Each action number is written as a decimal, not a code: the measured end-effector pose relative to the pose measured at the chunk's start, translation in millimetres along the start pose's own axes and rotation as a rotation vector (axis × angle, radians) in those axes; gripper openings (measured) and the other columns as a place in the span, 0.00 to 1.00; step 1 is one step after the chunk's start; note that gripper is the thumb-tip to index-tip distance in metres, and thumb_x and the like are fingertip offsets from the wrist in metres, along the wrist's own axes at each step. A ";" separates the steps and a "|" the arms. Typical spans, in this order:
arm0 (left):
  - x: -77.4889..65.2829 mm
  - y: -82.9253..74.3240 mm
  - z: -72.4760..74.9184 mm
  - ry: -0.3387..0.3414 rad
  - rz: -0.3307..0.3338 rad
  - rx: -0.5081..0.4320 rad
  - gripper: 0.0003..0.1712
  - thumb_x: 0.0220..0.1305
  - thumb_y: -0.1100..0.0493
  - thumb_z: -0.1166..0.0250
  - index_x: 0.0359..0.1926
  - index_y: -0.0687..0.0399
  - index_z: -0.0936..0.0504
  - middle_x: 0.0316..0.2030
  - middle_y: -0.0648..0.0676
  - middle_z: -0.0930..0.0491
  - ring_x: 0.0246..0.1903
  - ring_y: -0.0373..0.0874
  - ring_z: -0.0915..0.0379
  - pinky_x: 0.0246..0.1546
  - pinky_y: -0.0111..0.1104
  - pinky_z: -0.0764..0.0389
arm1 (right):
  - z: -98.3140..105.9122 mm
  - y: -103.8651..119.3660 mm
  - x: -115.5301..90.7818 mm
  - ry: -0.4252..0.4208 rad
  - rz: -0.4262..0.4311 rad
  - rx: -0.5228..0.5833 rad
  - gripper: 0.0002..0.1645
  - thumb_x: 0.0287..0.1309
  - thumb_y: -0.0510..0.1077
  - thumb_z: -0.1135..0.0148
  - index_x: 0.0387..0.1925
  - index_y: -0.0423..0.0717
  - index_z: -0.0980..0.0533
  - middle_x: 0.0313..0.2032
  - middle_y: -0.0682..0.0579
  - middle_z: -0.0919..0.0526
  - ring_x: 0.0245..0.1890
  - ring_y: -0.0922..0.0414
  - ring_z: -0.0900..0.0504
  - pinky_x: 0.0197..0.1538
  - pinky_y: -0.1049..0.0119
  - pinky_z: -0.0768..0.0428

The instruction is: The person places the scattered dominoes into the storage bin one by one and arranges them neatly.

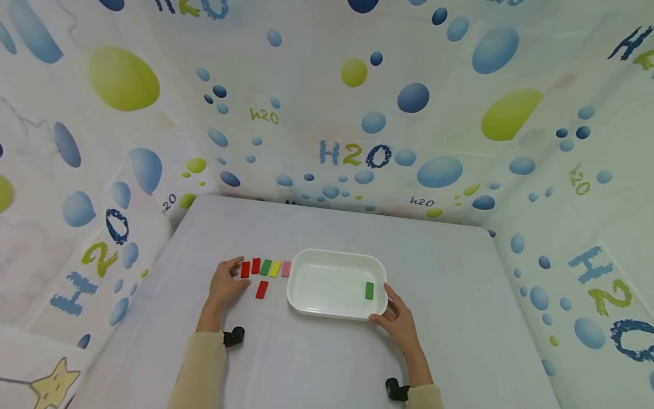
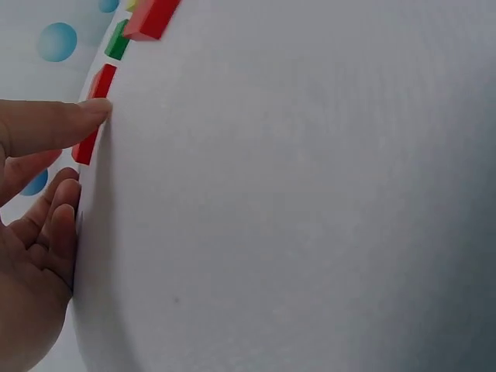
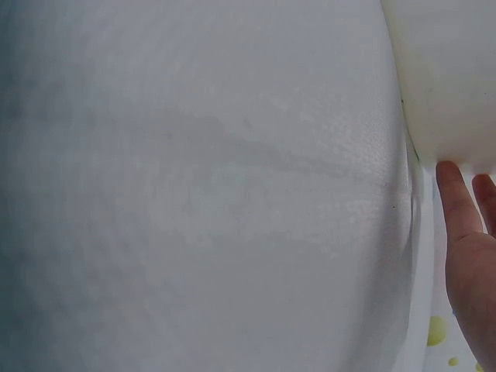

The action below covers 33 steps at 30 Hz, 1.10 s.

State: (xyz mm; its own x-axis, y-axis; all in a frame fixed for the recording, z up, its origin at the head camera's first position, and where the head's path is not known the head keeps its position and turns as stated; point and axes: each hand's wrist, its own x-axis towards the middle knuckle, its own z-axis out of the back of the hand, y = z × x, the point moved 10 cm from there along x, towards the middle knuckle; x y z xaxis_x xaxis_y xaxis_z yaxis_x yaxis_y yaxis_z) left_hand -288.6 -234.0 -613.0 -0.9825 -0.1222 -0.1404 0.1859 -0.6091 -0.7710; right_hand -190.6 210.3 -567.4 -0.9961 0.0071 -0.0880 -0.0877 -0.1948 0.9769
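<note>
In the head view, several small domino-like blocks form a row left of the white tray [image 1: 334, 312]. My left hand [image 1: 226, 282] is at the row's left end, thumb and forefinger spread about a red block [image 1: 245, 269]. The left wrist view has the thumb [image 2: 93, 108] overlapping that block's side. My right hand [image 1: 401, 319] holds the tray's near right corner, thumb on the front side and fingers along the right side. A green block [image 1: 369, 291] lies inside the tray near that hand. In the right wrist view, fingertips [image 3: 448, 172] meet the tray's outer wall.
Rightward in the row stand another red block [image 1: 256, 265], a green block [image 1: 265, 267], a yellow block [image 1: 275, 268] and a pink block [image 1: 286, 268] close by the tray. One more red block [image 1: 261, 289] lies below the row. Patterned cloth [image 1: 306, 113] surrounds the white table [image 1: 449, 272].
</note>
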 end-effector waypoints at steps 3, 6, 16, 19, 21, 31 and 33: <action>1.3 -0.5 -0.2 -0.004 -0.009 0.031 0.37 0.58 0.64 0.33 0.68 0.61 0.33 0.55 0.65 0.32 0.51 0.57 0.35 0.51 0.46 0.28 | 1.5 -8.5 2.1 -0.008 0.005 0.008 0.53 0.44 0.33 0.25 0.72 0.42 0.40 0.71 0.37 0.40 0.67 0.36 0.34 0.59 0.61 0.24; 1.9 0.6 -0.1 -0.005 0.002 0.053 0.36 0.57 0.63 0.33 0.68 0.61 0.32 0.54 0.65 0.31 0.50 0.57 0.35 0.48 0.45 0.29 | 2.0 -20.8 6.0 -0.009 0.006 0.010 0.54 0.45 0.34 0.25 0.73 0.45 0.40 0.72 0.38 0.41 0.68 0.37 0.34 0.59 0.63 0.24; 6.4 0.7 2.8 0.031 -0.024 0.094 0.32 0.59 0.62 0.33 0.65 0.63 0.29 0.49 0.64 0.30 0.44 0.53 0.35 0.40 0.38 0.33 | 2.9 -27.6 8.5 -0.012 0.028 0.022 0.54 0.45 0.35 0.25 0.73 0.48 0.40 0.72 0.40 0.41 0.68 0.39 0.35 0.58 0.64 0.24; 8.1 -1.9 4.1 0.043 -0.050 0.109 0.32 0.58 0.63 0.33 0.63 0.64 0.28 0.47 0.64 0.30 0.41 0.52 0.35 0.38 0.36 0.35 | 2.9 -26.4 8.5 -0.011 0.030 0.026 0.54 0.45 0.34 0.25 0.73 0.47 0.40 0.72 0.40 0.41 0.68 0.38 0.35 0.59 0.64 0.24; 8.6 -3.6 4.5 0.044 -0.055 0.112 0.31 0.57 0.63 0.33 0.63 0.64 0.27 0.46 0.63 0.29 0.40 0.52 0.35 0.37 0.36 0.36 | 3.0 -25.9 8.4 -0.010 0.032 0.023 0.54 0.45 0.34 0.25 0.73 0.47 0.40 0.72 0.40 0.41 0.68 0.38 0.35 0.59 0.64 0.24; 7.5 -2.0 3.4 0.011 -0.033 0.121 0.29 0.59 0.60 0.32 0.61 0.63 0.25 0.48 0.64 0.27 0.42 0.53 0.34 0.39 0.37 0.32 | 4.8 -28.4 9.0 -0.019 0.046 0.014 0.53 0.45 0.37 0.24 0.72 0.49 0.39 0.71 0.40 0.39 0.67 0.38 0.33 0.56 0.68 0.23; 6.9 0.4 3.4 0.009 -0.025 0.105 0.29 0.59 0.59 0.32 0.61 0.62 0.25 0.49 0.64 0.27 0.44 0.54 0.33 0.41 0.38 0.30 | 4.6 -28.7 9.2 -0.020 0.044 0.020 0.54 0.44 0.36 0.24 0.72 0.50 0.39 0.71 0.41 0.39 0.67 0.39 0.33 0.55 0.69 0.23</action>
State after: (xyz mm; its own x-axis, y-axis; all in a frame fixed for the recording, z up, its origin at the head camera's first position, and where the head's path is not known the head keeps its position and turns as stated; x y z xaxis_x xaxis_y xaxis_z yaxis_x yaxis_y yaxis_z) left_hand -295.3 -237.8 -612.1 -0.9868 -0.0995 -0.1277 0.1609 -0.6907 -0.7050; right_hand -197.4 220.5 -595.4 -0.9990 0.0187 -0.0417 -0.0443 -0.1759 0.9834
